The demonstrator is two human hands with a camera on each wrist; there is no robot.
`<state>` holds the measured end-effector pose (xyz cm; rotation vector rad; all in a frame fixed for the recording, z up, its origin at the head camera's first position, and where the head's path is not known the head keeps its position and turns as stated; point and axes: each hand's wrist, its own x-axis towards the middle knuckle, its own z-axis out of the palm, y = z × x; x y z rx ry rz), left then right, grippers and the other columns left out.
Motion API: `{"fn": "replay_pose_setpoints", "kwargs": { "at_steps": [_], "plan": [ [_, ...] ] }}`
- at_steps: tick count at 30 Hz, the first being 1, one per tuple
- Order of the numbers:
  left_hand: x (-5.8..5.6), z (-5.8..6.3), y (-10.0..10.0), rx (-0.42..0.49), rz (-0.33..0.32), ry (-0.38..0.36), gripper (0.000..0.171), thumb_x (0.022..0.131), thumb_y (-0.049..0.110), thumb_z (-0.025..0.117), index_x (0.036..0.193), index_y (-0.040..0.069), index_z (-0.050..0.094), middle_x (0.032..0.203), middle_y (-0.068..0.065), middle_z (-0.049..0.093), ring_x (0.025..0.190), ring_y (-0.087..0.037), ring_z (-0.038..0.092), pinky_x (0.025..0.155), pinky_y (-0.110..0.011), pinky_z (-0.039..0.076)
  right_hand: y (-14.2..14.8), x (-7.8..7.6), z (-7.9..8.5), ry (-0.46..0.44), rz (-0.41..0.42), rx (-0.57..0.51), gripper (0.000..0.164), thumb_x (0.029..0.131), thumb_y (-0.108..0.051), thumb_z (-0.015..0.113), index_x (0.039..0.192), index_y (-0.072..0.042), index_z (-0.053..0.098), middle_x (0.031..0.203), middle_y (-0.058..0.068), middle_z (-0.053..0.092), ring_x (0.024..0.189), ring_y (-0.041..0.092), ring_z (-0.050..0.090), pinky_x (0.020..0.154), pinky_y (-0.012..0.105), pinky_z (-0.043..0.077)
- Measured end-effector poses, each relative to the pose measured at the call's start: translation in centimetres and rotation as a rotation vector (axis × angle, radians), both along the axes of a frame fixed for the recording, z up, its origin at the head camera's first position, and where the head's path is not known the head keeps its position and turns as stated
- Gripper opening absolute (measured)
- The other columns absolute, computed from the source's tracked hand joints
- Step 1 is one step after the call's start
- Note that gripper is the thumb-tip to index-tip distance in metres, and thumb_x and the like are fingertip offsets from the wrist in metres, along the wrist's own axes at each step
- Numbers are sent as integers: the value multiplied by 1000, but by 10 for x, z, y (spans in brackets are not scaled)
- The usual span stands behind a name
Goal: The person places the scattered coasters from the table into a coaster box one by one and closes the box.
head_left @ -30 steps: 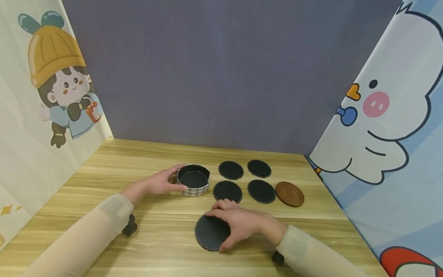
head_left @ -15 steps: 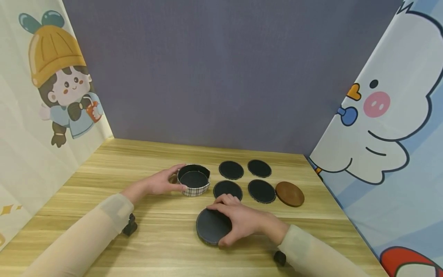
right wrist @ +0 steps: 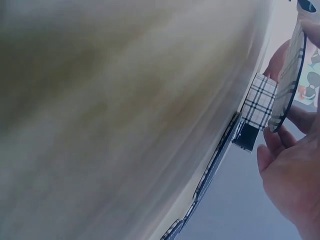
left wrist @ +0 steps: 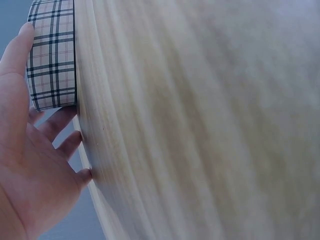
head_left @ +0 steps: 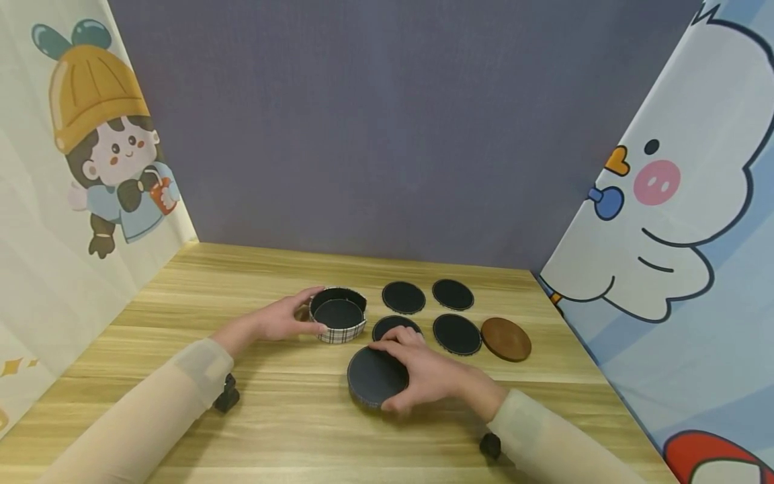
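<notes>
A round coaster holder (head_left: 343,335) with a plaid outside and black inside stands on the table. My left hand (head_left: 281,320) holds its left side, thumb at the front and fingers behind; the left wrist view shows the thumb against the plaid wall (left wrist: 54,60). Between thumb and fingers, my right hand (head_left: 426,376) grips a round black coaster (head_left: 375,378) by its edge. In the right wrist view this coaster (right wrist: 289,82) is raised off the table, its plaid underside showing. Black coasters lie flat behind it, the nearest one (head_left: 390,327) partly hidden by the right hand.
Several black coasters (head_left: 457,334) lie in two rows right of the holder. A round brown wooden disc (head_left: 506,339) touches the right end of the front row. A grey panel (head_left: 375,134) closes off the back of the wooden table (head_left: 290,430); printed cloths hang at both sides.
My right hand has lifted the black coaster off the table and moved it slightly away from me, toward the holder. The left hand and the holder have stayed put.
</notes>
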<state>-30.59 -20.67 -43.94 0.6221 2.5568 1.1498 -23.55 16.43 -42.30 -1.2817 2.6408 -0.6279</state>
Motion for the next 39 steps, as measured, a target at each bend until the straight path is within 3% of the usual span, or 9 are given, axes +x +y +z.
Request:
{"fn": "replay_pose_setpoints", "kwargs": {
  "at_steps": [4, 11, 24, 39],
  "plan": [
    [1, 0, 0, 1, 1, 1, 108, 100, 49, 81, 177, 15, 15, 170, -30, 44, 156, -53, 44, 127, -68, 40, 1, -4, 2, -8, -26, -21, 102, 76, -47, 93, 164, -19, 52, 152, 0, 47, 140, 23, 40, 113, 50, 42],
    [1, 1, 1, -36, 17, 30, 109, 98, 53, 81, 177, 14, 17, 171, -31, 41, 158, -56, 39, 130, -73, 28, 6, -13, 4, -62, -89, -32, 102, 79, -52, 92, 166, -20, 49, 157, 0, 44, 147, 25, 37, 113, 52, 44],
    [0, -1, 1, -32, 18, 27, 110, 97, 55, 81, 177, 15, 17, 171, -31, 42, 157, -56, 40, 130, -74, 29, 18, -29, 9, -62, -194, -40, 102, 81, -56, 90, 168, -29, 46, 159, 0, 41, 150, 31, 36, 114, 58, 43],
    [-1, -2, 1, -21, 25, 7, 112, 95, 56, 83, 177, 18, 17, 170, -29, 44, 156, -54, 43, 129, -74, 30, 20, -48, 12, -49, -231, -63, 102, 84, -56, 89, 168, -18, 46, 159, 7, 41, 149, 35, 37, 115, 62, 43]
  ]
}}
